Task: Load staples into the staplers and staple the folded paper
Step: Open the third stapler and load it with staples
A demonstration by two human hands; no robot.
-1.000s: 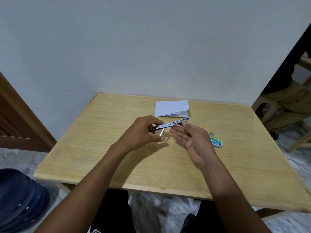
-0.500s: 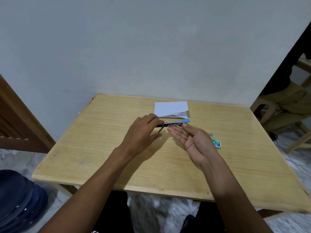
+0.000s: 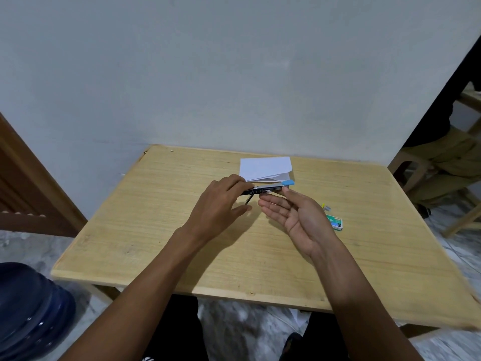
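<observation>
Head view only.

My left hand (image 3: 221,204) grips the stapler (image 3: 263,190) at its rear end. The fingers (image 3: 234,179) curl over the top and the thumb sticks out underneath, toward me. The stapler is held just above the tabletop (image 3: 161,243), lying roughly level and running left to right. Its metal body is exposed and the blue tip (image 3: 287,182) points right. A thin metal rod (image 3: 248,200) hangs down at an angle from the underside, near my left fingers. I can't tell whether any staples are in the channel; it's too small to see.

My right hand (image 3: 299,220) is palm up, with relaxed, mostly straight fingers that hold nothing. The index fingertip touches the front of the stapler, just below the blue tip. The other fingers fan out under the body.

The folded paper (image 3: 265,169) lies flat on the tabletop just behind the stapler, toward the wall (image 3: 234,74). Its folded layers open toward the stapler. I can't tell whether the two touch.

The staple box (image 3: 335,222), green and white, sits on the tabletop to the right of my right hand. My wrist partly hides it. A small yellowish bit (image 3: 326,206) lies just beyond the box; I can't make out what it is.

Around the edges:
- A dark blue water jug (image 3: 31,308) stands on the floor at lower left.
- There is brown wooden panelling (image 3: 26,191) on the left.
- A seated person's legs (image 3: 447,157) are on a wooden chair at far right.
</observation>
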